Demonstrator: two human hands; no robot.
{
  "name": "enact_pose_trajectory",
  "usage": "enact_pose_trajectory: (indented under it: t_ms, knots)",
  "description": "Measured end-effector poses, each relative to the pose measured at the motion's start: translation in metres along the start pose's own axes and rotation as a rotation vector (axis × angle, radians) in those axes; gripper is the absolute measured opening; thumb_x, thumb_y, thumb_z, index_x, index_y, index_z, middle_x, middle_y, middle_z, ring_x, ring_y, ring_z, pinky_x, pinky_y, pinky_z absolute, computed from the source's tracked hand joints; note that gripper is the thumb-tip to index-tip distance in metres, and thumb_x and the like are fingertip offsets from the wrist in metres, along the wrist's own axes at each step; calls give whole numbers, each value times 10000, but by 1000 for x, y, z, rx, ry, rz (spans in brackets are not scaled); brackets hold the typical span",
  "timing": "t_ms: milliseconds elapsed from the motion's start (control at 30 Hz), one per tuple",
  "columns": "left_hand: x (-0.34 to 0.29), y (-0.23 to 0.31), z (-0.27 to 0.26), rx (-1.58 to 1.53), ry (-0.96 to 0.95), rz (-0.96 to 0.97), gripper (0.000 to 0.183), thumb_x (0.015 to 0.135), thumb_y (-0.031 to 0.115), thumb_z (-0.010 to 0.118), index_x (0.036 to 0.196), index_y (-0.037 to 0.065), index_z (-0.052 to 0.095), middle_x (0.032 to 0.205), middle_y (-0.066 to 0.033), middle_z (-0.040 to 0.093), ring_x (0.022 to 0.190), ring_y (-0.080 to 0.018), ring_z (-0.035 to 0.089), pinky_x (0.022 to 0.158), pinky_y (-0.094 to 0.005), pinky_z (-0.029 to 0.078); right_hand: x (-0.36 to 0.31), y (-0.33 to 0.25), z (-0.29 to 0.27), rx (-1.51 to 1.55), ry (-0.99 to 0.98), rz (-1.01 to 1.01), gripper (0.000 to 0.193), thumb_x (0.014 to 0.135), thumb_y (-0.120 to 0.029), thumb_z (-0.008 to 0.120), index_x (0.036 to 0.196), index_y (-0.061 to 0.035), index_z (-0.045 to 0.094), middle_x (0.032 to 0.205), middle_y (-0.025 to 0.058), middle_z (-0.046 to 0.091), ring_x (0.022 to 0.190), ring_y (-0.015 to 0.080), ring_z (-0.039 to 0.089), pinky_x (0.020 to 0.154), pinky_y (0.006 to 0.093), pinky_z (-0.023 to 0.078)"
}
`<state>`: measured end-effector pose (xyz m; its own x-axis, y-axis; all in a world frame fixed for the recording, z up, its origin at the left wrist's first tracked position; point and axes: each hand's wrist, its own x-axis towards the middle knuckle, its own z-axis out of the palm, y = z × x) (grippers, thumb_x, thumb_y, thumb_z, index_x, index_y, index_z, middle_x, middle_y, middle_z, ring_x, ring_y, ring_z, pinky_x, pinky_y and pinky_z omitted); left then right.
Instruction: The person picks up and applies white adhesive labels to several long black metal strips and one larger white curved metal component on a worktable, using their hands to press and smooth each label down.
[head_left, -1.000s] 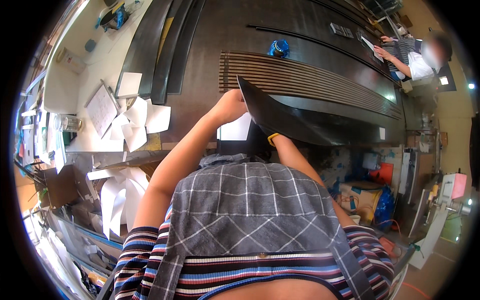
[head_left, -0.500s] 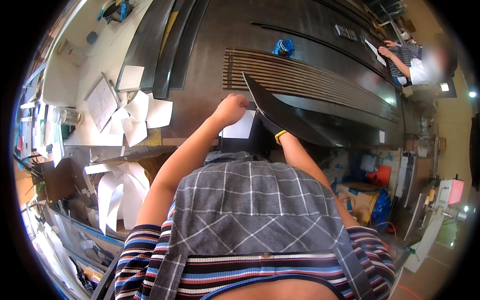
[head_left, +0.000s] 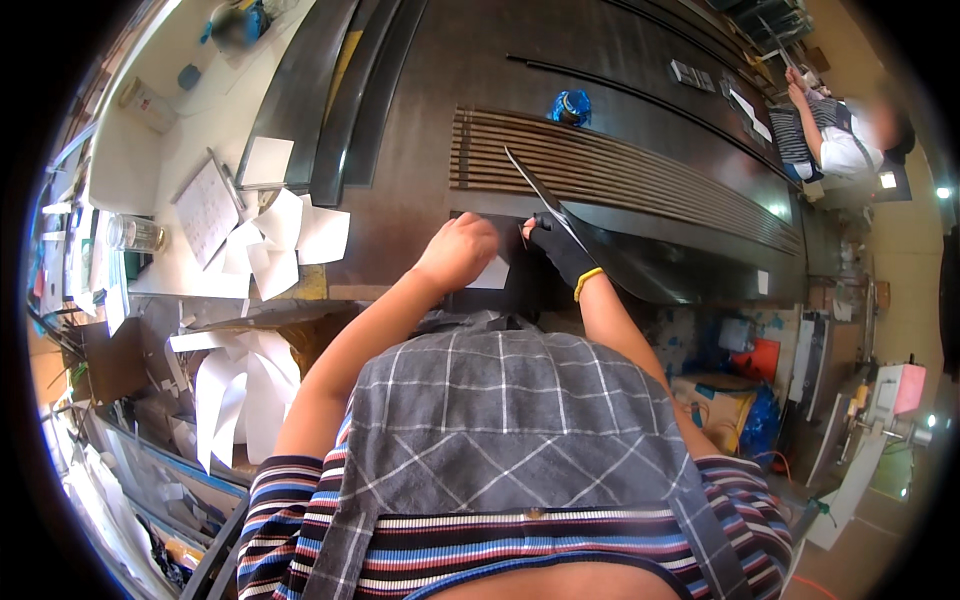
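My left hand (head_left: 460, 252) is bare and closed, its fingers curled down over the near edge of the dark table, beside a white paper sheet (head_left: 492, 274). What those fingers hold, if anything, is hidden. My right hand (head_left: 562, 248) wears a black glove with bare fingertips and is closed at a long, flexible black strip (head_left: 640, 262). The strip's free end rises beyond that hand, seen nearly edge-on, while the rest trails right along the table. A yellow band circles my right wrist.
Slim brown strips (head_left: 600, 165) lie side by side beyond my hands, with a blue-wrapped roll (head_left: 570, 107) behind them. White papers (head_left: 297, 228), a glass jar (head_left: 137, 233) and dark panels (head_left: 290, 110) are at the left. Another person (head_left: 840, 130) stands at the far right.
The black strip has tipped from broad-side to nearly edge-on, and my right hand now shows in front of it. My left hand has moved slightly down, nearer the table edge.
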<state>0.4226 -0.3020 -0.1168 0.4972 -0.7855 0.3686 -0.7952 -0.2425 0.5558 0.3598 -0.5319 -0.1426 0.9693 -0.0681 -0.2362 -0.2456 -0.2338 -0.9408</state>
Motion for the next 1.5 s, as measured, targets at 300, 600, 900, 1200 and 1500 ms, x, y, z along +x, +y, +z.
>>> enact_pose_trajectory:
  t_ms: [300,600,900,1200,1500]
  knots:
    - [-119,-5,-168,-852,322,-846,67,834,-12,609,874,41,604,820,-28,651,729,-74,597,653,-209,461,-3,5,-5,-289,74,-76,146,857,-189,612,919,-57,613,881,9,600,832,105,538,763,245,428]
    - [-83,-13,-86,-257,596,-890,473,810,71,647,1264,58,513,1192,-105,569,1100,-221,536,936,-322,418,-4,8,-4,-356,90,-115,161,855,-196,616,932,-54,617,897,27,607,843,132,546,771,261,434]
    - [-34,14,-28,-1249,153,-1195,481,888,149,559,1340,29,450,1254,-85,557,1106,-166,526,900,-304,413,-10,16,-3,-486,170,-185,176,853,-203,619,944,-51,621,912,44,614,854,158,554,779,277,439]
    - [-32,36,-24,-1151,214,-1110,558,861,166,581,1375,37,409,1346,-82,490,1154,-175,485,954,-323,364,-15,28,-10,-626,285,-254,192,852,-210,623,956,-49,625,928,62,620,864,185,562,787,293,445]
    - [-29,43,-22,-1163,234,-1173,592,866,151,555,1406,13,356,1377,-91,460,1198,-194,455,976,-323,342,-16,32,-9,-681,333,-288,208,850,-217,626,968,-46,629,943,79,627,875,212,570,794,309,450]
